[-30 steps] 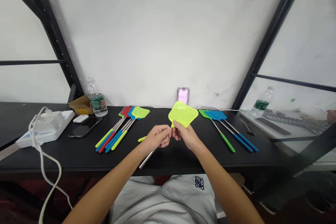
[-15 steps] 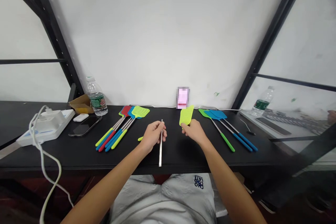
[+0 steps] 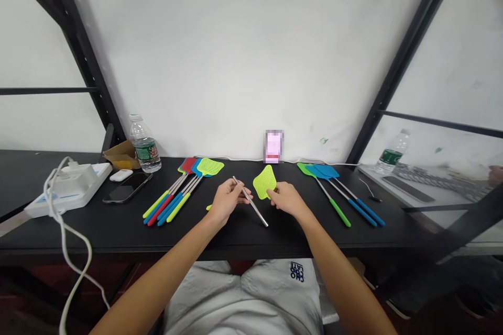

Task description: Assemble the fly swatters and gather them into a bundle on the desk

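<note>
Paddle (image 3: 264, 182) has shifted toward frame centre. Left hand (image 3: 223, 201) pinches rod (image 3: 257, 212); right hand (image 3: 288, 199) pinches paddle's lower corner. Avoid creasing it.

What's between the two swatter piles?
In the head view: the left hand holding a metal rod, a yellow piece beside that hand, the right hand holding a yellow mesh head and, farther back, a blurred pink screen and white cable.
</note>
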### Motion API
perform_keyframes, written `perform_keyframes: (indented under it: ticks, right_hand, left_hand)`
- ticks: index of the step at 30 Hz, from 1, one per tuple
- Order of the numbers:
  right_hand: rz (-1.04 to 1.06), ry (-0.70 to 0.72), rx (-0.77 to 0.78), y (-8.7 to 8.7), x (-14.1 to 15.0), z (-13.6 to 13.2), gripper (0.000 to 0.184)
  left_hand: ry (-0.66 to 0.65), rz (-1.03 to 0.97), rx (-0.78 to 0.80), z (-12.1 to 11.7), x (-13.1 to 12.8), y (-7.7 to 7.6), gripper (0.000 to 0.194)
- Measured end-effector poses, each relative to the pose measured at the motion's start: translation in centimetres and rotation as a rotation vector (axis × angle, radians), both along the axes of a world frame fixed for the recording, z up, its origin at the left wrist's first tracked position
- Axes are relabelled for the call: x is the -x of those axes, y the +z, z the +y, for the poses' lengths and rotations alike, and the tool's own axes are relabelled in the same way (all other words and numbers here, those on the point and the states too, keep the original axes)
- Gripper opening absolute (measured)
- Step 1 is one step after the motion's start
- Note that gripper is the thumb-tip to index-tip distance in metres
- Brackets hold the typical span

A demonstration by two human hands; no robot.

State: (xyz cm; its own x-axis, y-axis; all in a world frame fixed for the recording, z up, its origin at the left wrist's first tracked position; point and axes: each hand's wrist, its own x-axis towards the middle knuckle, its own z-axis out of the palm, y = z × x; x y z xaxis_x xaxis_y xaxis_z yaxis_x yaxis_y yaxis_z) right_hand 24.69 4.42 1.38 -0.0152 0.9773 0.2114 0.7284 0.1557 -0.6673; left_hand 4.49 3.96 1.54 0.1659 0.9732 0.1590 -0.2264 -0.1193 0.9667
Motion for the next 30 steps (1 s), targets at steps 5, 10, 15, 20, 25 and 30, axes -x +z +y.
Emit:
perform_keyframes:
  ticks: [5, 10, 15, 20, 25, 30]
  right_hand:
    - [-0.159, -0.254, -0.092, -0.2, -0.2, 0.0, 0.016]
    - [-0.245, -0.316, -0.08, 0.6, 0.1, -0.5, 0.023]
    - [-0.06, 0.337, -0.032, 1.0, 1.1, -1.4, 0.035]
    - [-0.027, 0.577, 0.026, 0.5, 2.3, -2.0, 0.031]
    - [-0.018, 0.46, -0.066, 0.8, 1.8, -1.6, 0.035]
    - [-0.017, 0.223, -0.142, 0.6, 1.2, -0.9, 0.028]
  left_hand:
    - [0.0, -0.017, -0.016, -0.1, 0.1, 0.1, 0.03]
    - [0.03, 0.015, -0.028, -0.1, 0.1, 0.2, 0.033]
    - [0.063, 0.114, -0.088, 0.2, 0.1, -0.1, 0.031]
    - [0.054, 0.207, -0.155, 0.4, 0.1, -0.1, 0.032]
    - [0.283, 0.789, -0.488, 0.5, 1.8, 0.4, 0.027]
    - [0.183, 1.333, -0.504, 1.8, 5.2, 0.7, 0.032]
